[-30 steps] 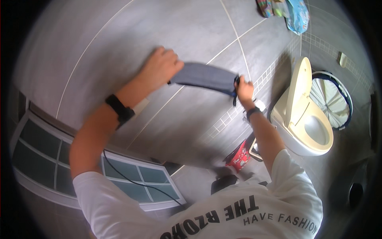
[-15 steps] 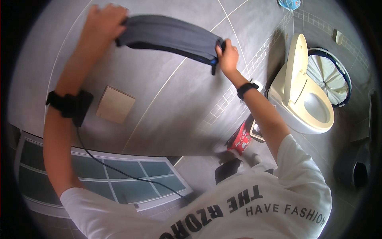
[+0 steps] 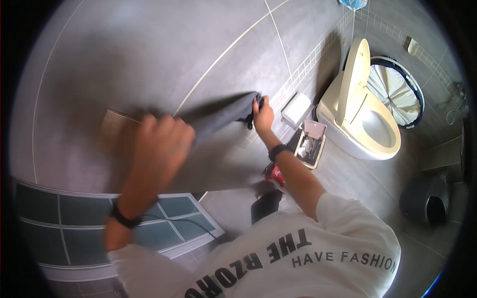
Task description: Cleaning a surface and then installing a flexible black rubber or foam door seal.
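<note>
A dark grey piece of cloth [image 3: 218, 119] is stretched out in front of the grey tiled wall, and I cannot tell what kind of garment or cloth it is. My left hand [image 3: 163, 144], blurred, has its fingers curled over the nearer end and covers that end. At the farther end my right hand [image 3: 264, 118] pinches a bunched corner, with a short dark strap or fold hanging beside it. Both wrists wear black bands. Beyond my left hand, a beige wall plate [image 3: 114, 130] is partly hidden.
To the right stand a cream toilet [image 3: 350, 116] with its lid up and a round laundry basket [image 3: 416, 84]. An open small bin [image 3: 318, 158] sits near a white wall box [image 3: 296, 108]. A red bag [image 3: 276, 175], a dark bucket [image 3: 412, 198] and a paned door [image 3: 82, 206] are lower.
Both hands have come down and nearer me, the left hand farthest, also moving right. The cloth, held up broad before, now runs narrow and slanted between them. The view has shifted slightly.
</note>
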Demonstrator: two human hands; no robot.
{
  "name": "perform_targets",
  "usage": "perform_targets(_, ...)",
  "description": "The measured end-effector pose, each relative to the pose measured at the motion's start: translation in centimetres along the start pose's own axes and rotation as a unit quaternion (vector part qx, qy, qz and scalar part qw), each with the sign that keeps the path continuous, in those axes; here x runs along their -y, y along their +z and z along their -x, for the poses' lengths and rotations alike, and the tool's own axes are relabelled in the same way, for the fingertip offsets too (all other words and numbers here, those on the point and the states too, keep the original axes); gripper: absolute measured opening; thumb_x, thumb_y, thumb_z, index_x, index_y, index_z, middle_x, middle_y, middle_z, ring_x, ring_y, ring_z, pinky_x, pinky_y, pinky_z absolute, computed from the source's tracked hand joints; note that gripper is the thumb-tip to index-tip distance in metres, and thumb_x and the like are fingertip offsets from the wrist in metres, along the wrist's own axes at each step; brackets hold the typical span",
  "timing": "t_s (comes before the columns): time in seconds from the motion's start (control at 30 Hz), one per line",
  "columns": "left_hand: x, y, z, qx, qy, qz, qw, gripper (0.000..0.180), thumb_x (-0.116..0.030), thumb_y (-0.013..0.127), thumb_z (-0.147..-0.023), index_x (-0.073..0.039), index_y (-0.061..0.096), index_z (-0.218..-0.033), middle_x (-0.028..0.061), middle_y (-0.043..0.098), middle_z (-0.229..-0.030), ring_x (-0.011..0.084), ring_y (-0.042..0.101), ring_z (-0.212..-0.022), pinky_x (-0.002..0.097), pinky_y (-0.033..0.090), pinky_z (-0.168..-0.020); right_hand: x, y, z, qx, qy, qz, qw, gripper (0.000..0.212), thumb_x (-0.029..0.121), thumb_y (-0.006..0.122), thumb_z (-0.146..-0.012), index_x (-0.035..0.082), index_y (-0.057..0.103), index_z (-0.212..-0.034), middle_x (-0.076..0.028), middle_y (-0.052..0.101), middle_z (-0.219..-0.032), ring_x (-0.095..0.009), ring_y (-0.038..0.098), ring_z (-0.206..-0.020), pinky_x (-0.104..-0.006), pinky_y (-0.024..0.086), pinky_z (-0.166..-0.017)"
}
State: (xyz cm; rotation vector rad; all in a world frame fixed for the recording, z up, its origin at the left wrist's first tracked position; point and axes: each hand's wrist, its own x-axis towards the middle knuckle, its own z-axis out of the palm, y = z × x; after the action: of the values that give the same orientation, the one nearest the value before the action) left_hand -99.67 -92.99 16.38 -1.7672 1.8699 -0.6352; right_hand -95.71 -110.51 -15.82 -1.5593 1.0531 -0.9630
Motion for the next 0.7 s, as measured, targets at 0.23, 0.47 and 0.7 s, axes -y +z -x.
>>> perform_targets(0.23,-14.4,13.1,2.4,-0.058,-0.402,0.454,0.793,0.018,-0.008,0.060,-0.072,-0.002,0.047,-0.083,0.0163,0.051,-0.074,0.0327,0.050,-0.072,0.0395,0.038,-0.064,-17.7,4.1,6.8,0.102,0.414,-0.121,0.897,0.042,0.033,0.049,-0.085,-0.001,0.053,-0.109,-0.024,0.058,-0.100,-0.035,0.058,-0.089,-0.0398,0.045,-0.075)
perform_targets(0.47,-24.0,25.9,15.0,-0.109,-0.647,0.504,0.562,0.026,-0.022,0.057,-0.082,0.001,0.049,-0.089,0.0170,0.057,-0.079,0.0293,0.056,-0.067,0.0348,0.042,-0.059,-5.9,1.1,5.4,0.210,0.311,-0.416,0.828,0.029,0.025,0.044,-0.089,0.001,0.041,-0.104,-0.013,0.051,-0.093,-0.025,0.058,-0.079,-0.0358,0.053,-0.064)
perform_targets(0.7,-22.2,21.4,13.2,-0.360,-0.624,0.663,0.205,0.027,-0.008,0.056,-0.084,-0.002,0.037,-0.102,0.0127,0.054,-0.091,0.0212,0.060,-0.068,0.0289,0.052,-0.067,1.3,0.0,6.7,0.212,0.307,-0.454,0.809,0.052,0.010,0.061,-0.073,0.006,0.029,-0.114,-0.011,0.048,-0.094,-0.019,0.053,-0.075,-0.0302,0.046,-0.055)
